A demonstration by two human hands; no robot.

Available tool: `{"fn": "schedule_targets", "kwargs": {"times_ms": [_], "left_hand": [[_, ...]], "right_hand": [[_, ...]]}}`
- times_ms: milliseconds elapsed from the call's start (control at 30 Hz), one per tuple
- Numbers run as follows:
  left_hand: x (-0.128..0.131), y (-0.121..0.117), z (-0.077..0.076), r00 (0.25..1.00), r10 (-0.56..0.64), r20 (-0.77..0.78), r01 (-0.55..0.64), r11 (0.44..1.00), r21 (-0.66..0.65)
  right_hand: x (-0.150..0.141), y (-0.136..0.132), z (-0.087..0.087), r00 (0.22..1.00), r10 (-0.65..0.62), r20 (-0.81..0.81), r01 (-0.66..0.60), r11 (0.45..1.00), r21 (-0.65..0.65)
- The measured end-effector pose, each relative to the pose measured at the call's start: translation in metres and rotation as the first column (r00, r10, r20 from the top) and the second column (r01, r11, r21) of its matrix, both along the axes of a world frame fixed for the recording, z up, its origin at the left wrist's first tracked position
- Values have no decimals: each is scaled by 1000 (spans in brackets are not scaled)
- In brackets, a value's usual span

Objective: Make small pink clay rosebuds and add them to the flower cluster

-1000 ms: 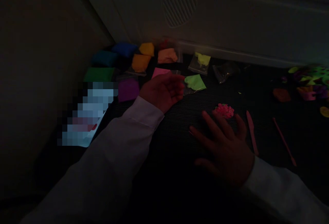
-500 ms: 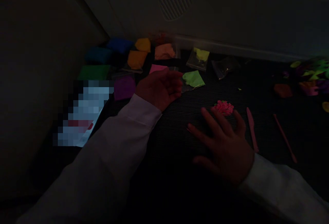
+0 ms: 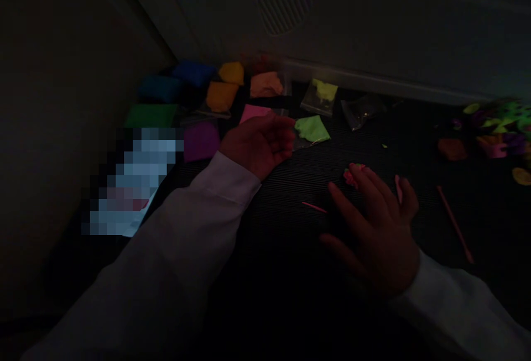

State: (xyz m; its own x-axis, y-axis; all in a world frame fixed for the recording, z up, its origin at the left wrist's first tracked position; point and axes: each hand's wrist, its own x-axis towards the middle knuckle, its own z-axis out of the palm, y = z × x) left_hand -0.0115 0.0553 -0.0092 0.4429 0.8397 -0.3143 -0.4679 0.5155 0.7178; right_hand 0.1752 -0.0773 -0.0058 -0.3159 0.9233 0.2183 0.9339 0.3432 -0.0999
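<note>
The scene is very dark. My left hand (image 3: pixel 259 142) rests on the black ribbed mat (image 3: pixel 286 250), fingers loosely curled, beside a pink clay packet (image 3: pixel 254 112) and a lime green packet (image 3: pixel 312 127); I cannot see anything in it. My right hand (image 3: pixel 375 228) lies flat with fingers spread, its fingertips over a small pink clay flower (image 3: pixel 352 176), which they partly cover. A thin pink stick (image 3: pixel 314 207) lies just left of that hand. A pink plastic knife (image 3: pixel 398 188) shows between its fingers.
Clay packets in blue, green, purple (image 3: pixel 201 141), orange (image 3: pixel 222 95) and yellow lie at the back left against a white panel. A pink sculpting tool (image 3: pixel 454 224) lies at right. Finished coloured clay pieces (image 3: pixel 500 129) sit at the far right. A blurred paper (image 3: pixel 136 181) is at left.
My right hand has slid right and forward over the pink flower, uncovering the thin pink stick and hiding most of the pink knife. The left hand has stayed put.
</note>
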Motion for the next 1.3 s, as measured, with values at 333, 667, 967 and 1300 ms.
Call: {"fn": "schedule_targets", "kwargs": {"times_ms": [333,667,967,1300], "left_hand": [[7,-2,1,998,32,-51,-33,999,-17],[6,0,-4,999,39,-25,-40,999,-13],[6,-2,-5,999,38,-26,-37,999,35],[10,-4,-13,995,-6,-95,21,986,163]], "right_hand": [[-8,6,-10,995,-5,-103,12,998,62],[-14,8,-14,974,30,-226,-20,999,45],[-6,4,-10,984,13,-178,2,996,87],[68,-13,-27,851,-499,-162,520,842,144]]}}
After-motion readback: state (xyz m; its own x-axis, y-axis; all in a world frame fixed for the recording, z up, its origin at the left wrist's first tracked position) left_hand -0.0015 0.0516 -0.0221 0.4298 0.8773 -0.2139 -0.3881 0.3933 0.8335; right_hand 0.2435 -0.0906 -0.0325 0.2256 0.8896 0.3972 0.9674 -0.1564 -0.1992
